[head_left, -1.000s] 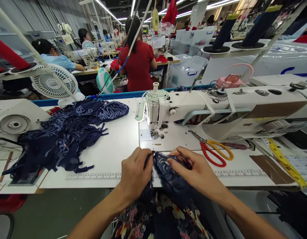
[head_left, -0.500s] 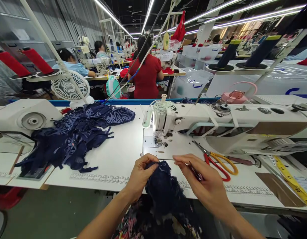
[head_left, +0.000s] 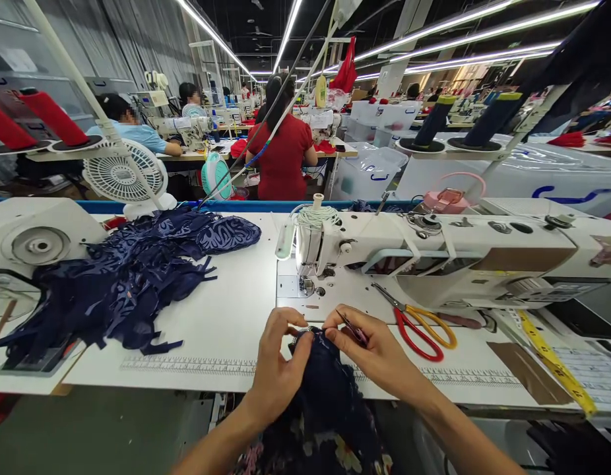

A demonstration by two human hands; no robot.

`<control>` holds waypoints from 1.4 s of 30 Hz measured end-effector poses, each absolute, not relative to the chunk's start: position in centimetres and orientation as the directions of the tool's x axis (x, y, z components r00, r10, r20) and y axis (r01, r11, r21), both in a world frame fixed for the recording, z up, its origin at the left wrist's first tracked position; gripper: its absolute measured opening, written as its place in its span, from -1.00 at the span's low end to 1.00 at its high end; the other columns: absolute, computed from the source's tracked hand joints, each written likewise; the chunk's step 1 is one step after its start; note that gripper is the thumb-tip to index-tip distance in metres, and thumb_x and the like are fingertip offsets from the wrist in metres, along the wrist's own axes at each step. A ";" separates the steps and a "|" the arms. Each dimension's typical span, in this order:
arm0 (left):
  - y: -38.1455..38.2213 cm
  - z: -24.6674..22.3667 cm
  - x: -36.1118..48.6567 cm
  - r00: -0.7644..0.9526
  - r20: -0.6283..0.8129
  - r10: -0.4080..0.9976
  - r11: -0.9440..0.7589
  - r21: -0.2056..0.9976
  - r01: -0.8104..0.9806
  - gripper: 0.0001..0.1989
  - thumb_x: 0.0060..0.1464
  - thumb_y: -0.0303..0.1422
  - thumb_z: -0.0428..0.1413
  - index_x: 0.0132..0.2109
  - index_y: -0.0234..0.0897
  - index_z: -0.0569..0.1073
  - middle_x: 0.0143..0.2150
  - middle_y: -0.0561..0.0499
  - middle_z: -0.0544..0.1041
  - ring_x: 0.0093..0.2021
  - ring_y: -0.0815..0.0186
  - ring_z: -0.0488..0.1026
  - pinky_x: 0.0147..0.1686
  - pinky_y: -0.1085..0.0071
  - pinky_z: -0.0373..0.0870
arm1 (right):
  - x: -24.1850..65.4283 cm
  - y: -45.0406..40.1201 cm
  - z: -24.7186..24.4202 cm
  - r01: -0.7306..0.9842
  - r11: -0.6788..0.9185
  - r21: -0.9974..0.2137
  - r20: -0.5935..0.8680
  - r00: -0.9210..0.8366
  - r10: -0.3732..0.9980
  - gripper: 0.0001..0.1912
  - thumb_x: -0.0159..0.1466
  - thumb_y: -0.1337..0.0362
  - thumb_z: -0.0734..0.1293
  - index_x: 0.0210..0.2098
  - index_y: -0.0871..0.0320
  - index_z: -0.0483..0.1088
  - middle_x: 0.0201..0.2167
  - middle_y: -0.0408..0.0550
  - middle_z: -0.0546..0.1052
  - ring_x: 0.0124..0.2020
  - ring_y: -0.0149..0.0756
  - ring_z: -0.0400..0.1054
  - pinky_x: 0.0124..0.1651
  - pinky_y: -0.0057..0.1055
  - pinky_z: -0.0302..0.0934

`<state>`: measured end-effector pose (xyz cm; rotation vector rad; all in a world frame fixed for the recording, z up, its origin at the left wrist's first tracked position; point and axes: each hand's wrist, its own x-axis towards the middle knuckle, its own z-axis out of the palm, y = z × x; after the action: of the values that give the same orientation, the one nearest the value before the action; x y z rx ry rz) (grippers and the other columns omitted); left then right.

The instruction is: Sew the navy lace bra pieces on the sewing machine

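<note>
Pinching the upper edge of a dark navy-blue fabric piece with a ragged or lacy margin [head_left: 324, 377]: both hands at it, centre, over the near edge of the white tabletop [head_left: 239, 297]. Left hand [head_left: 282, 363] has thumb and forefinger nearly closed on the cloth, other fingers curled; right hand [head_left: 361, 342] pinches beside it, fingers bent, also keeping a small, dark, slim tool [head_left: 353, 326] against the palm, kind unclear. Fabric hangs toward a dark floral-print garment [head_left: 348, 452]; the lower boundary is hard to make out. Judged light, limp, not slippery; the loose margin probably snags or frays, so a fingertip hold on the firmer top edge, two points close together, seems best, with little pull. Far side: white sewing machine [head_left: 375, 231], its needle area just beyond the hands, a hard limit to forward reach. Right: scissors with red and orange handles [head_left: 409, 323], blades pointing toward the machine, near enough to catch a sleeve or trailing cloth. Left: a heap of navy patterned fabric pieces with straps [head_left: 122, 284]; between heap and hands, bare white surface gives the widest sideways room, along a printed ruler strip [head_left: 196, 365].
</note>
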<state>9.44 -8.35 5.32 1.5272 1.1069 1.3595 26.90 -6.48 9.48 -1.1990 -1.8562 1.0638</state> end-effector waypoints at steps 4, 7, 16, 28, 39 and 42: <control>-9.1 6.1 9.6 0.058 0.384 0.922 -0.382 0.870 0.311 -0.98 0.16 -0.41 0.11 -0.25 -0.21 0.44 -0.09 -0.08 0.35 0.06 0.15 0.30 0.05 0.23 0.25 | 26.6 -6.6 9.2 0.356 0.265 -0.896 0.156 -0.307 0.939 -0.76 0.36 0.12 0.22 -0.36 0.11 0.31 -0.44 -0.17 0.30 -0.47 -0.41 0.10 -0.43 -0.45 0.06; -8.7 6.3 9.7 0.042 0.349 0.936 -0.345 0.888 0.304 -0.92 0.18 -0.41 0.10 -0.32 -0.21 0.45 -0.05 -0.09 0.38 0.10 0.14 0.29 0.06 0.22 0.24 | 26.4 -6.7 9.2 0.336 0.287 -0.897 0.190 -0.293 0.937 -0.75 0.36 0.10 0.22 -0.36 0.12 0.32 -0.43 -0.15 0.30 -0.45 -0.39 0.11 -0.42 -0.44 0.08; -8.4 6.9 9.8 0.068 0.247 0.967 -0.254 0.957 0.139 -0.90 0.18 -0.35 0.12 -0.15 -0.20 0.40 -0.20 0.02 0.48 -0.13 0.27 0.41 -0.03 0.35 0.27 | 26.4 -7.0 9.0 0.303 0.324 -0.896 0.236 -0.293 0.927 -0.79 0.36 0.16 0.24 -0.36 0.12 0.34 -0.41 -0.14 0.32 -0.44 -0.39 0.15 -0.41 -0.43 0.07; -7.9 6.7 9.0 0.241 0.048 0.969 -0.060 0.997 0.041 -0.79 0.28 -0.20 -0.01 -0.23 -0.24 0.35 -0.36 0.09 0.33 -0.40 0.40 0.23 -0.42 0.51 0.21 | 27.3 -6.7 8.5 0.303 0.246 -0.921 0.129 -0.361 0.924 -0.78 0.36 0.11 0.24 -0.14 0.10 0.39 -0.30 -0.09 0.43 -0.39 -0.38 0.21 -0.35 -0.43 0.15; -6.8 8.1 8.2 0.309 0.049 0.950 -0.092 0.988 0.125 -0.78 0.22 -0.22 0.04 -0.28 -0.28 0.42 -0.35 0.05 0.40 -0.35 0.36 0.28 -0.36 0.50 0.24 | 26.5 -6.7 8.7 0.323 0.127 -0.938 0.039 -0.266 0.963 -0.73 0.27 0.06 0.30 -0.40 0.14 0.33 -0.58 -0.25 0.14 -0.56 -0.47 -0.07 -0.54 -0.47 -0.11; -7.0 8.1 8.4 0.303 0.091 0.949 -0.144 0.977 0.158 -0.81 0.22 -0.26 0.03 -0.28 -0.27 0.42 -0.35 0.05 0.41 -0.32 0.34 0.30 -0.33 0.49 0.25 | 26.5 -6.7 8.4 0.321 0.123 -0.939 0.035 -0.265 0.964 -0.74 0.28 0.08 0.28 -0.40 0.13 0.31 -0.57 -0.24 0.15 -0.55 -0.46 -0.04 -0.51 -0.45 -0.10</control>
<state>8.36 -6.98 8.06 1.5547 1.0480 0.9768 26.48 -6.67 8.44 -1.2599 -1.6962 1.1539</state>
